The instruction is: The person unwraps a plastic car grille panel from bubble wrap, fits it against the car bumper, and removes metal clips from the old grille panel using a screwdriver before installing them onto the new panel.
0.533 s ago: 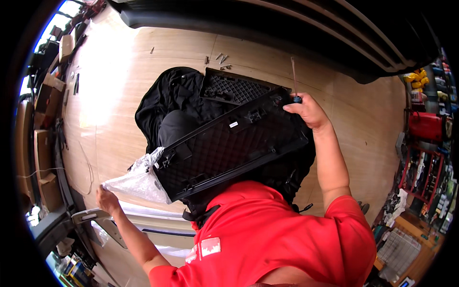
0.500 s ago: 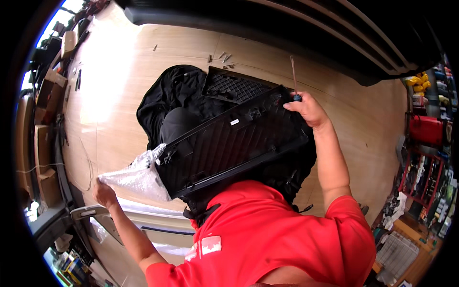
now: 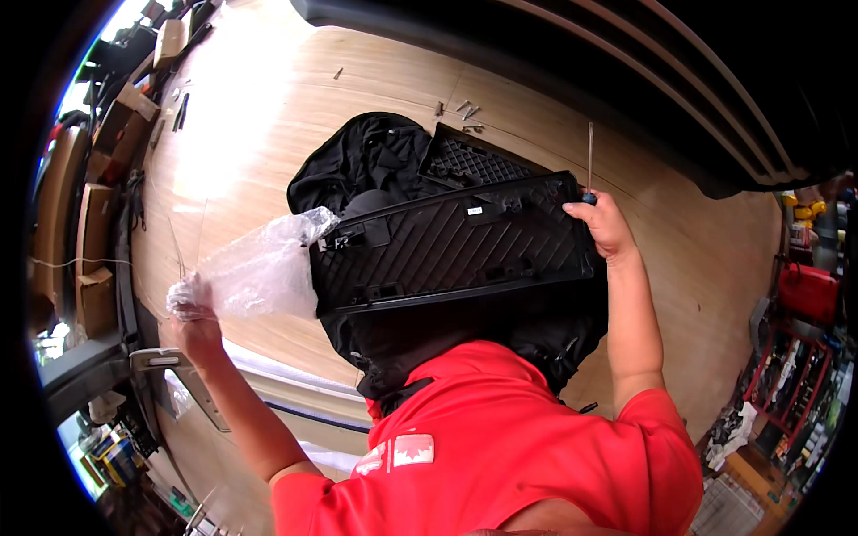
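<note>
A long black plastic panel (image 3: 447,246) with diagonal ribs and a small white label lies across my lap. My right hand (image 3: 609,228) is closed at its upper right corner, thumb over the edge, and also holds a screwdriver (image 3: 590,161) with its shaft pointing away from me. Over the panel's left end sits a crumpled clear plastic wrap (image 3: 259,268), stretched out to the left. My left hand (image 3: 197,330) is closed on the wrap's far left end, the film partly covering the fingers. Behind the panel, a smaller black grid-backed panel (image 3: 483,161) lies partly hidden.
Several screws (image 3: 467,112) lie on the wooden floor (image 3: 232,161) beyond the panels. A long dark panel with pale strips (image 3: 608,54) spans the top right. Cardboard boxes (image 3: 96,219) stand at left; a red case (image 3: 807,292) and tool racks are at right.
My left hand has pulled the wrap up and further out, so it spreads wider. The panel has levelled somewhat, and the whole view has shifted.
</note>
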The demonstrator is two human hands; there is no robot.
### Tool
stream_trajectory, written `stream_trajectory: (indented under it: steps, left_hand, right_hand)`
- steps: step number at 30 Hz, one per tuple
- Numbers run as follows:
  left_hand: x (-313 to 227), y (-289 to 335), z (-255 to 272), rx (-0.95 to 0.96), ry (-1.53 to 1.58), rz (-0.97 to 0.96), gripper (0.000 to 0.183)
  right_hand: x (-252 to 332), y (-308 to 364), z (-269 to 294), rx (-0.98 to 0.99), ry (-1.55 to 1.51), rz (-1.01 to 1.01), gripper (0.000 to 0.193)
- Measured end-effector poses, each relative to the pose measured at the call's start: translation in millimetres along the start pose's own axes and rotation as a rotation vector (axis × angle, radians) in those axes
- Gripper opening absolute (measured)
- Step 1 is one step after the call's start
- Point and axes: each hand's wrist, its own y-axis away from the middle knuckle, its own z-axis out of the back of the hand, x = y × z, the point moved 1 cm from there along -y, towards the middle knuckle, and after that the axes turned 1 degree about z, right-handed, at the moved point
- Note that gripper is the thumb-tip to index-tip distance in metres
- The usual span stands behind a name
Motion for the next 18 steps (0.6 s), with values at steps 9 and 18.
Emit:
stream_trajectory:
  steps: [9, 18]
  left_hand:
    - [-10.1, 3.7, 34.3, -0.075, -1.122, -0.661, 0.015]
    - [9.7, -17.5, 36.7, -0.194, -0.502, 0.043, 0.044]
  right_hand:
    - [-2.5, -4.3, -17.7, 0.033, -0.022, 0.016, 0.011]
    - [-9.3, -2.7, -19.4, 0.109, -0.064, -0.052, 0.004]
